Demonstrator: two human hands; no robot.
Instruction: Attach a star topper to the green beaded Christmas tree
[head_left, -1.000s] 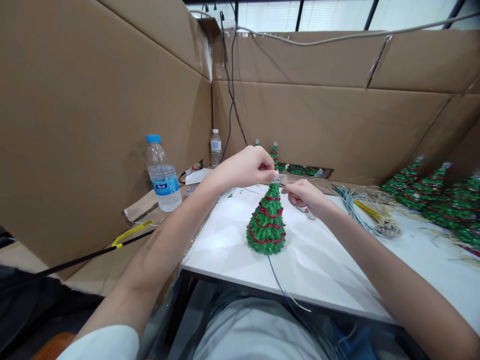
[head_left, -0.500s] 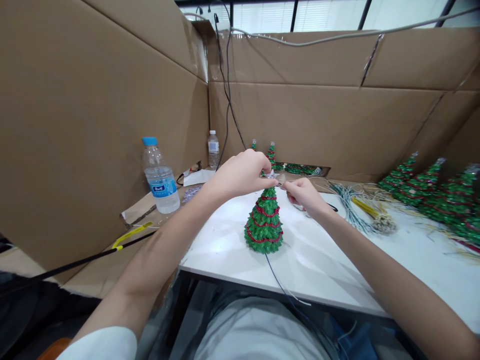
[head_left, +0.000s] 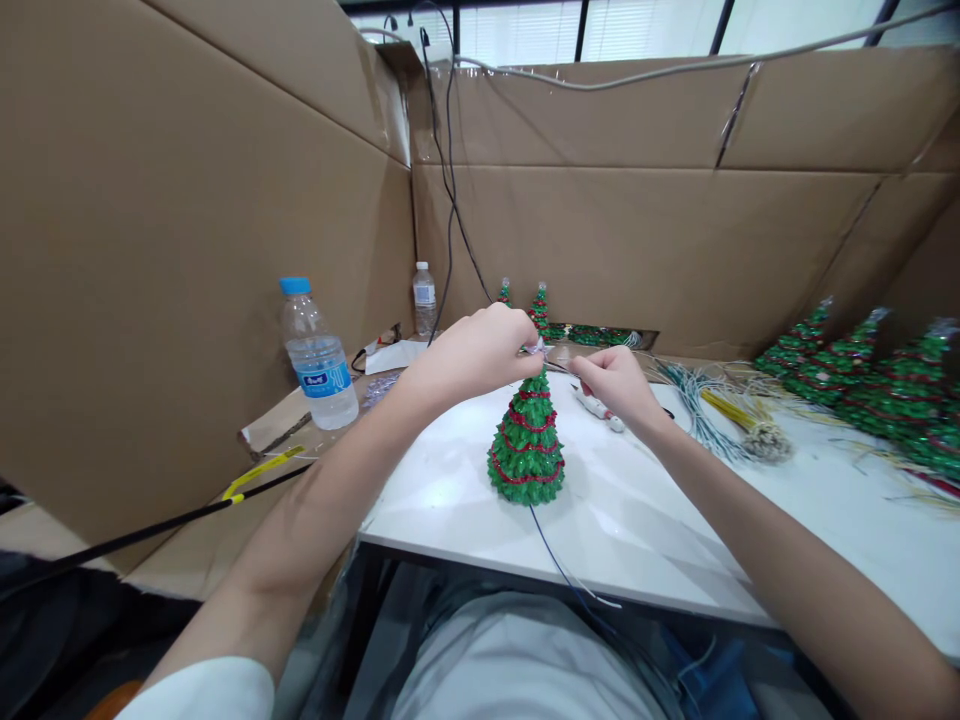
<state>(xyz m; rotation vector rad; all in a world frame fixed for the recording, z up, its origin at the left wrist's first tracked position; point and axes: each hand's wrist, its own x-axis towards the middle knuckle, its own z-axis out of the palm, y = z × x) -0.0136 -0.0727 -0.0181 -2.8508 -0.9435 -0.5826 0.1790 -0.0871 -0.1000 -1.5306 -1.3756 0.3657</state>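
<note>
A small green beaded Christmas tree with red bead garlands stands upright on the white table. At its tip, my left hand is closed in a pinch on the pale, clear tree topper. My right hand is just right of the tip, thumb and forefinger pinched on a thin wire that runs toward the topper. Below that hand lies a white object with red marks, partly hidden. From under the tree, a dark blue cord hangs over the table's front edge.
Bundled pale wires with a yellow bunch lie at the right. More beaded trees stand beyond. A water bottle is at the left, a smaller one behind. Cardboard walls enclose the table.
My right hand has moved slightly right, away from the tree's tip, widening the gap between my hands. My left hand stays at the topper. More of the white object shows.
</note>
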